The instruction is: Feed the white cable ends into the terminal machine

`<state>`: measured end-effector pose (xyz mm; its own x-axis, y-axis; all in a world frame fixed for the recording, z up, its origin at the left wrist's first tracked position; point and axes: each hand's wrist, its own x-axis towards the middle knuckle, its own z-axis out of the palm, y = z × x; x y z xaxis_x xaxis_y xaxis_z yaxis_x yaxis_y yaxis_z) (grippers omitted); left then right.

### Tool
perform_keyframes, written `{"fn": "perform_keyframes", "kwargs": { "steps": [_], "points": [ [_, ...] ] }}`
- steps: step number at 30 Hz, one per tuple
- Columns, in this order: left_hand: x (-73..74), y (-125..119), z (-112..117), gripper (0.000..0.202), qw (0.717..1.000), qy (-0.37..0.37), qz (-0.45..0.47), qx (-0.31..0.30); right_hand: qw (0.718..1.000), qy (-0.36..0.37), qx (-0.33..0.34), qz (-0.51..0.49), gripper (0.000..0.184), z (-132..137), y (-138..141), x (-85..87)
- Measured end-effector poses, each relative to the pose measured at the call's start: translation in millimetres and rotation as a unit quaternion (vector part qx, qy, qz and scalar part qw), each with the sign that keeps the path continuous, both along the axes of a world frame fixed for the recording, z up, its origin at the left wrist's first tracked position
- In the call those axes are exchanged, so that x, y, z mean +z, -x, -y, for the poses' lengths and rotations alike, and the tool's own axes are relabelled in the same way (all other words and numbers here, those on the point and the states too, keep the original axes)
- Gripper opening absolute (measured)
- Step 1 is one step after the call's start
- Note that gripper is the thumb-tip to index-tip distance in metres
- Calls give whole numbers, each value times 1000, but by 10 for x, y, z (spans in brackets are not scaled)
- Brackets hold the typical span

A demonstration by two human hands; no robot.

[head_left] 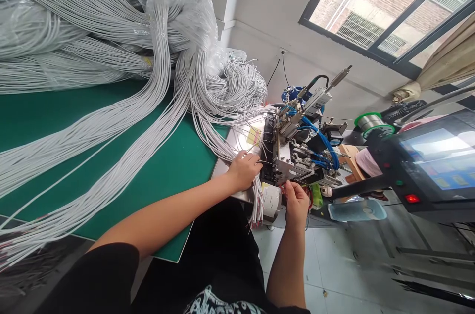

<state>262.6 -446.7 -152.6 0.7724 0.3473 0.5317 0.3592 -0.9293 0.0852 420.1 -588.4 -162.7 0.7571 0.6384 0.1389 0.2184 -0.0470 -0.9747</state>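
Note:
My left hand is closed over white cables at the front of the machine. Their cut ends, with reddish tips, hang down below it. To the right, my right hand pinches something small and reddish at its fingertips, too small to name. Those fingertips sit just under the metal front of the bench machine, which carries blue air hoses. Between my hands is a white cylindrical part. A metal plate with a yellow label lies under the cables left of the machine.
Large bundles of white cable, partly in clear plastic, cover the back of the green table and trail across it. At the right stand a solder wire spool, a control screen and a light blue tray.

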Motion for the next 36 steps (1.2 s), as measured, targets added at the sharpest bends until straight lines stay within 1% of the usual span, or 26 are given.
{"fn": "perform_keyframes", "kwargs": {
  "steps": [3,6,9,12,14,16,19,21,23,24,25,27,29,30,33,36],
  "points": [
    [10,0,-6,16,1000,-8,9,-11,999,7,-11,37,36,23,14,39],
    [23,3,-15,22,999,-16,18,-26,996,27,-14,85,35,73,49,135],
    [25,1,-27,28,998,-18,19,-50,984,47,10,173,29,116,107,339],
    [18,-11,-38,29,997,-13,19,-73,957,45,52,283,23,79,173,608],
    [9,-20,-44,27,996,-8,25,-81,929,51,91,354,21,-13,214,775],
    [-3,-28,-49,26,996,-6,31,-85,891,84,146,421,21,-157,252,908],
    [-20,-30,-59,19,996,-10,33,-88,813,158,236,508,24,-442,305,1033],
    [-23,-26,-65,17,995,-17,24,-98,753,212,276,559,26,-647,340,1072],
    [-19,-25,-71,25,993,-23,12,-113,694,270,290,601,26,-838,374,1084],
    [-16,-27,-74,26,993,-23,7,-119,669,298,286,618,26,-921,390,1082],
    [-14,-30,-76,24,992,-22,3,-122,647,324,279,632,26,-994,405,1076],
    [-15,-42,-82,16,992,-20,-1,-126,612,369,254,652,25,-1109,431,1054],
    [-23,-53,-89,14,992,-20,2,-128,585,410,228,662,25,-1189,449,1022],
    [-27,-58,-92,14,991,-21,5,-129,578,426,215,662,25,-1219,456,1004],
    [-30,-66,-97,16,991,-20,11,-130,575,457,188,652,26,-1292,472,951],
    [-15,-62,-93,15,991,-12,10,-136,578,478,182,636,25,-1346,489,918]
  ]
}}
